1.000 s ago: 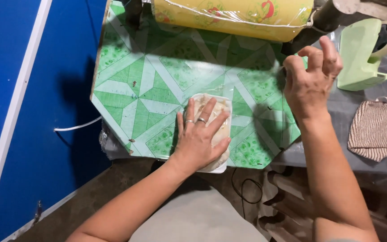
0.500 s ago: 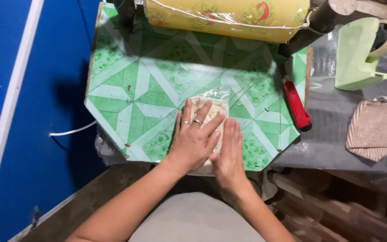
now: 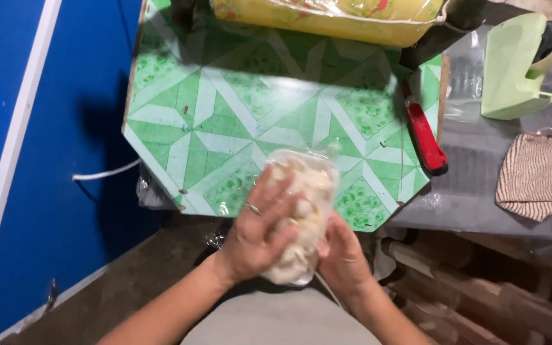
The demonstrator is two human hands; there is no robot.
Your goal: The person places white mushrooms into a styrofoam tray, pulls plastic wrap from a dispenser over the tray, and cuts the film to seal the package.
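Far out to the left of the hands stands a blue wall with a white strip running down it, and a white cable loops from under the tabletop's left edge. The tabletop, covered in a green and white geometric pattern, stretches ahead of the hands, its near corner ending just beyond the fingers. The left hand, a ring on one finger, lies curled over the left side and top of a clear bag of pale pieces, fingers spread across it. The bag is held between both hands at the near edge of the tabletop, its far end over the green pattern and its near end hanging towards the person's lap. The right hand cups the bag from the lower right, pressed against it, so both hands are closed on the bag from opposite sides. Ahead of the hands, at the far edge, lies a large yellow roll wrapped in film. To the right of the hands a red-handled tool rests along the tabletop's right edge. Further right, on a grey surface, stand a pale green tape dispenser and a striped brown cloth.
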